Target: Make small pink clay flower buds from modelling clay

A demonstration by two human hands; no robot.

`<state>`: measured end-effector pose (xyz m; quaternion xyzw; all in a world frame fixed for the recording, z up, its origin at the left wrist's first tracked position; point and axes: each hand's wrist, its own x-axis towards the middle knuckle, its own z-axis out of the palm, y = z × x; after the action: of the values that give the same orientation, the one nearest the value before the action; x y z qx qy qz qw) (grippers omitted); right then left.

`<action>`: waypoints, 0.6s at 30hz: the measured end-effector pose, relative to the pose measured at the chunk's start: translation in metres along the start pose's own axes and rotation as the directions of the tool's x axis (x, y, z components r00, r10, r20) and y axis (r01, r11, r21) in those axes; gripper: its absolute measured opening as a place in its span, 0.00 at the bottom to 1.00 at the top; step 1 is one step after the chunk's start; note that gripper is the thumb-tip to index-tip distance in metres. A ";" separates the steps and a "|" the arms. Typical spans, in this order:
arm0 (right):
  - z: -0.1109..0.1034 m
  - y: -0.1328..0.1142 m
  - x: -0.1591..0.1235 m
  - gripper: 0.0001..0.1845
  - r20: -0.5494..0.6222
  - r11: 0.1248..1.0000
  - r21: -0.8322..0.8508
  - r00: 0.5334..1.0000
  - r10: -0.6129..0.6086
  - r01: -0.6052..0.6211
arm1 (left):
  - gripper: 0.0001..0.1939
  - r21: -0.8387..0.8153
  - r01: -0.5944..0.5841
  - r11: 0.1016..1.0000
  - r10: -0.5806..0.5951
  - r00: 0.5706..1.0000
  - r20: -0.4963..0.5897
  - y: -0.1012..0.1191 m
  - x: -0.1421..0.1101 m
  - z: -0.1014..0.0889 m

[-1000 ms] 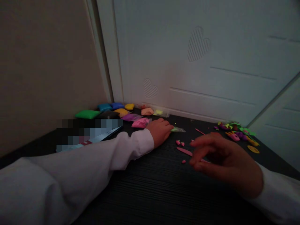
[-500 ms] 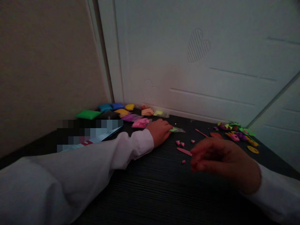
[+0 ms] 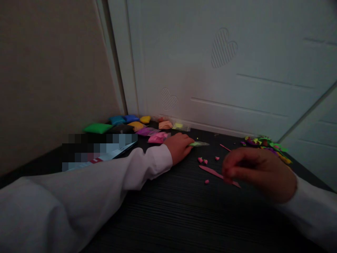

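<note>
My left hand (image 3: 179, 147) lies on the dark table, its fingers closed over one end of a small clear bag of light green clay (image 3: 196, 143). Hovering above the table on the right, my right hand (image 3: 252, 172) has its thumb and fingertips pinched together; whatever may be between them is hidden. Beneath those fingertips is a pink clay knife (image 3: 210, 170), partly covered by the hand. Several small pink pieces with green tops (image 3: 200, 160) sit between my hands. A round pink bit of clay (image 3: 206, 181) lies nearer to me.
Bags of coloured clay, among them a green bag (image 3: 98, 128) and a pink bag (image 3: 158, 137), line the back left. A pale blue packet (image 3: 113, 151) lies by my left sleeve. Colourful clay figures (image 3: 275, 147) stand at the right. A thin pink stick (image 3: 225, 147) lies behind my right hand.
My right hand has shifted a little to the right and uncovered more of the pink clay knife. My left hand stays on the green clay bag.
</note>
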<state>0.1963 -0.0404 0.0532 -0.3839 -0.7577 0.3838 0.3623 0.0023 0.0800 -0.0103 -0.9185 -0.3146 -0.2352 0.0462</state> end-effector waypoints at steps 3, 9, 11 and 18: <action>-0.021 0.020 0.012 0.05 -0.130 0.988 -0.152 0.991 -0.007 -0.013 | 0.14 -0.112 0.052 0.992 -0.056 0.998 -0.031 0.002 0.000 -0.003; -0.049 0.065 0.023 0.13 -0.203 0.897 -0.422 0.978 0.047 -0.131 | 0.14 -0.376 0.098 0.922 -0.113 0.993 -0.019 0.006 0.000 -0.009; -0.050 0.069 0.022 0.14 -0.189 0.867 -0.478 0.980 0.054 -0.140 | 0.14 -0.446 0.098 0.890 -0.112 0.994 -0.006 0.007 0.000 -0.009; -0.044 0.059 0.018 0.14 -0.098 0.815 -0.573 0.995 0.029 -0.080 | 0.13 -0.616 0.049 0.786 -0.062 0.998 0.001 0.012 -0.003 -0.007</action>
<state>0.2428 0.0125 0.0267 -0.5129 -0.8110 0.1303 0.2496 0.0046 0.0672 -0.0043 -0.8714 -0.2473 -0.3350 -0.2594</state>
